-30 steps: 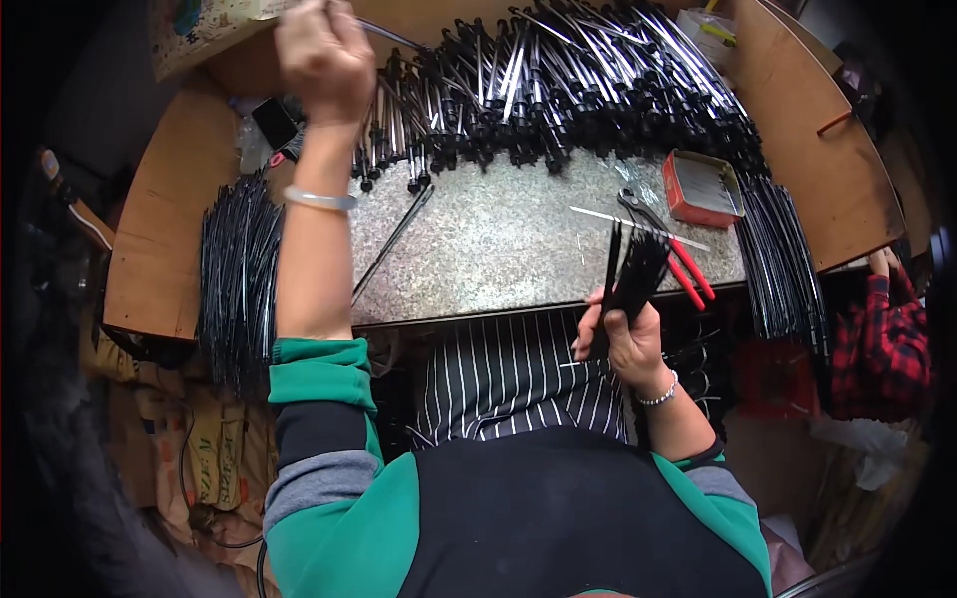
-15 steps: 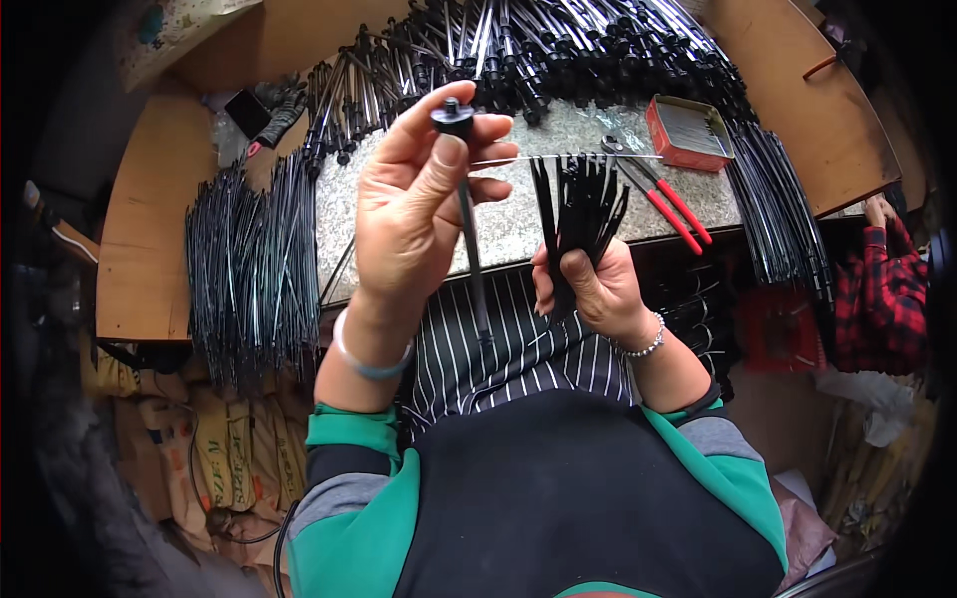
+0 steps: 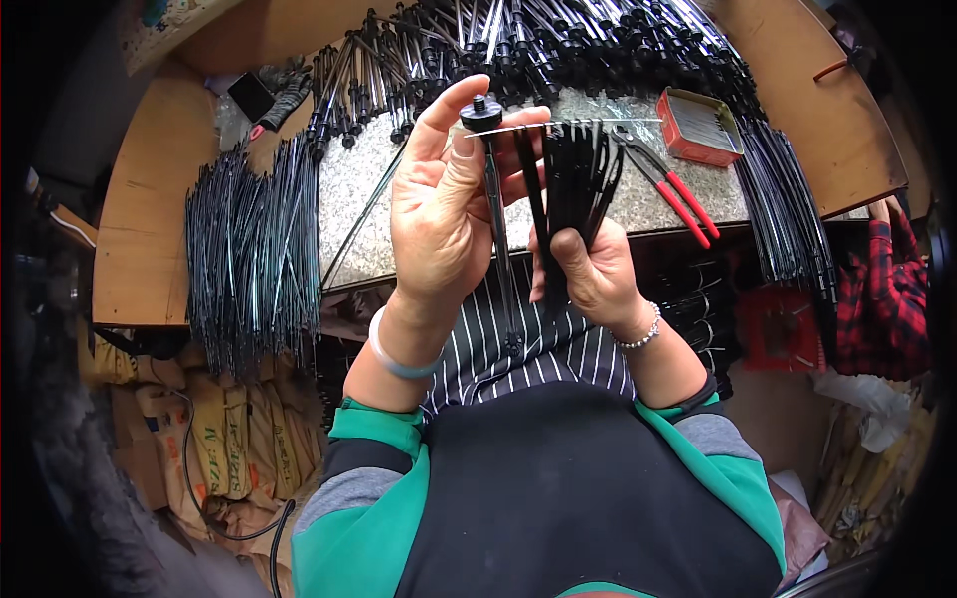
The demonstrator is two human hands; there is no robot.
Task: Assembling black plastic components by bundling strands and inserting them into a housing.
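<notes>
Closed around a slim black rod (image 3: pixel 502 239), my left hand (image 3: pixel 437 224) pinches it just under its round flanged head (image 3: pixel 481 116). The rod hangs nearly upright, its lower end over the striped apron. Beside it, my right hand (image 3: pixel 595 274) grips a bunch of narrow black strips (image 3: pixel 572 189) between thumb and fingers. A thin straight metal needle (image 3: pixel 638 121) runs across the strips' upper ends. Its left end reaches the rod just below the head; whether it passes through the rod, I cannot tell.
Red-handled pliers (image 3: pixel 686 204) and a red tin (image 3: pixel 688 149) of thin needles lie on the speckled tabletop (image 3: pixel 349 189). Many headed black rods (image 3: pixel 558 50) are heaped along the back. Bundles of black strips hang over the edge at left (image 3: pixel 254 259) and right (image 3: pixel 783 209). Another person's checked sleeve (image 3: pixel 882 289) shows far right.
My left hand has moved right with the rod, bringing it to the needle's left end. My right hand and the bunch have risen slightly. The view has shifted a little.
</notes>
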